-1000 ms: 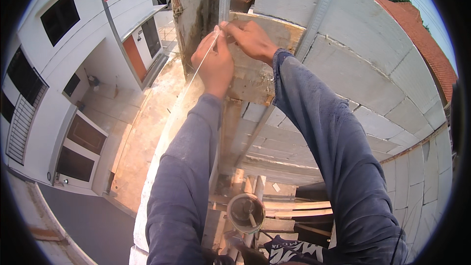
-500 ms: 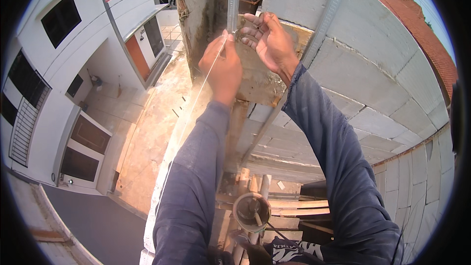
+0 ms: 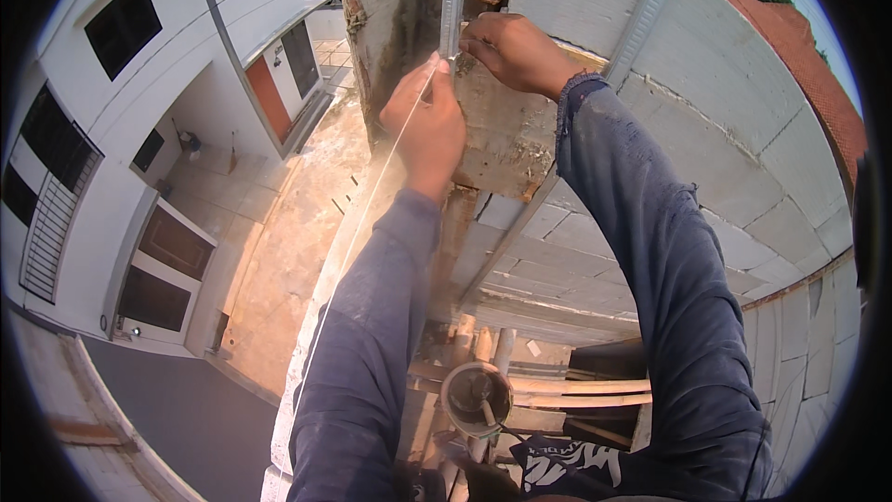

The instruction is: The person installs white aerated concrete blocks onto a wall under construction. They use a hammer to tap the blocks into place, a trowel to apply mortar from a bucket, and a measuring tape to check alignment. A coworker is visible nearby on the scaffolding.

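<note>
A thin white string (image 3: 376,180) runs taut from the lower left along the wall's edge up to a perforated metal strip (image 3: 454,0) that stands upright. My left hand (image 3: 426,135) pinches the string between thumb and forefinger, right beside the strip. Across from it, my right hand (image 3: 522,52) has its fingers curled together at the strip's other side, close to the string's end. What those right fingertips hold, if anything, is too small to make out. Behind both hands is a rough concrete column (image 3: 506,144).
Grey block walls (image 3: 697,130) rise on the right, with a second metal strip (image 3: 646,14) slanting along them. Below me, a bucket (image 3: 448,400) with a tool in it stands by wooden planks (image 3: 581,388). Far down on the left lies a paved yard (image 3: 279,260) beside white houses (image 3: 65,38).
My right hand has turned over from palm showing with fingers spread to fingers curled in at the strip. My left hand keeps its pinch on the string.
</note>
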Motion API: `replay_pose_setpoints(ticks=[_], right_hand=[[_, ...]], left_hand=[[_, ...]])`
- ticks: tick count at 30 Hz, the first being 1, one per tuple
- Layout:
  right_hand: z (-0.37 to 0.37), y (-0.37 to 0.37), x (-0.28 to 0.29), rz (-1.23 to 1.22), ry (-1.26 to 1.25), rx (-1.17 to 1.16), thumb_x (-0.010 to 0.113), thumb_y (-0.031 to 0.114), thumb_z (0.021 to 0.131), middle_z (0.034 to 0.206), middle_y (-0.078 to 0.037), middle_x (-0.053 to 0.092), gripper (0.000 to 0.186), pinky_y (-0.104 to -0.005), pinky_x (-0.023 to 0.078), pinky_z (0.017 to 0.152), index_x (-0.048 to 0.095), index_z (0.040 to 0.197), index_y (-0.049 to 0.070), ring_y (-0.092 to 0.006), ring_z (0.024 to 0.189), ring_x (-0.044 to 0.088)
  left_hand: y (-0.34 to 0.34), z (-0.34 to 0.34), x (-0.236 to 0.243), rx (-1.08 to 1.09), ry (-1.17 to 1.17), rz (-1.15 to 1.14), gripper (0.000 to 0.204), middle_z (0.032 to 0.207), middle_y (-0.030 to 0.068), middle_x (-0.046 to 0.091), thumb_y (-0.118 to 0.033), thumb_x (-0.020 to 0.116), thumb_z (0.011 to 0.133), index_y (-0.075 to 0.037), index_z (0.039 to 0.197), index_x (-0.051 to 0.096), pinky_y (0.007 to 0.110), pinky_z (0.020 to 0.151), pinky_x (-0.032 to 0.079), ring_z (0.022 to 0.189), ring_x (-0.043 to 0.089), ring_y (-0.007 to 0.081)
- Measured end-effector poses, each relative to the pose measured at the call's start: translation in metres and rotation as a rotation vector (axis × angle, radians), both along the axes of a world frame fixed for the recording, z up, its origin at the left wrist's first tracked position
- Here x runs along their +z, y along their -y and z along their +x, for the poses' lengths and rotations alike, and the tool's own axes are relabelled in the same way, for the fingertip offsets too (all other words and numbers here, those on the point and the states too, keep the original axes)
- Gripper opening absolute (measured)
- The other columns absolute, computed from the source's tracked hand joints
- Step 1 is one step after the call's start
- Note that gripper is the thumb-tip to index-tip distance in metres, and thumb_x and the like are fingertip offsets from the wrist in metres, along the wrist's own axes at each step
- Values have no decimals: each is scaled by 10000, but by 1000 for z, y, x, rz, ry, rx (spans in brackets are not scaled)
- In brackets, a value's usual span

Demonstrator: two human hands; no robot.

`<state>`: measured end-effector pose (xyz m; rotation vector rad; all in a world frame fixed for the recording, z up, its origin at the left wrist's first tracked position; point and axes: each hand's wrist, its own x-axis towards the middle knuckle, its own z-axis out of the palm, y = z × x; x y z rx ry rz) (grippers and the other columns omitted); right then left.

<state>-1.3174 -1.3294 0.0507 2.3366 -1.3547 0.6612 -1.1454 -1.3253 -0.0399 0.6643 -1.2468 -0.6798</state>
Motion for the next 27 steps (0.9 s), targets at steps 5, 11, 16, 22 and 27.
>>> replay_pose_setpoints(ticks=[5,11,16,22,27], right_hand=[[-10,14,5,8,10,-3,672,190,1013,1014,-213,716,205,-512,542,850,720,1085,3,-444,969,675],[3,-1,16,-72,96,-20,705,206,994,1034,-218,723,220,-495,549,832,731,1089,9,-436,934,689],[4,3,13,53,372,-101,715,168,978,1056,-153,739,243,-414,553,836,708,1163,11,-321,938,713],[37,-23,-7,-48,814,33,692,74,939,1143,-82,692,270,-367,557,890,689,1210,69,-239,995,702],[52,-50,-24,-236,172,-57,732,102,871,999,-132,663,296,-419,569,841,687,1162,80,-355,936,678]], left_hand=[[0,-2,-1,-29,28,45,292,1006,84,809,-220,717,1051,16,1208,791,280,808,545,877,694,109],[1,2,2,-14,3,37,292,934,66,788,-226,710,1053,13,1197,794,277,749,520,791,647,102],[-4,1,4,-52,16,65,294,972,101,801,-232,715,1047,14,1187,795,283,778,537,819,685,123],[1,3,0,-19,8,31,265,1002,118,807,-211,708,1047,14,1152,799,293,801,551,849,716,147],[0,2,1,-31,9,-9,257,1018,131,810,-200,708,1045,18,1150,798,305,823,559,889,737,170]])
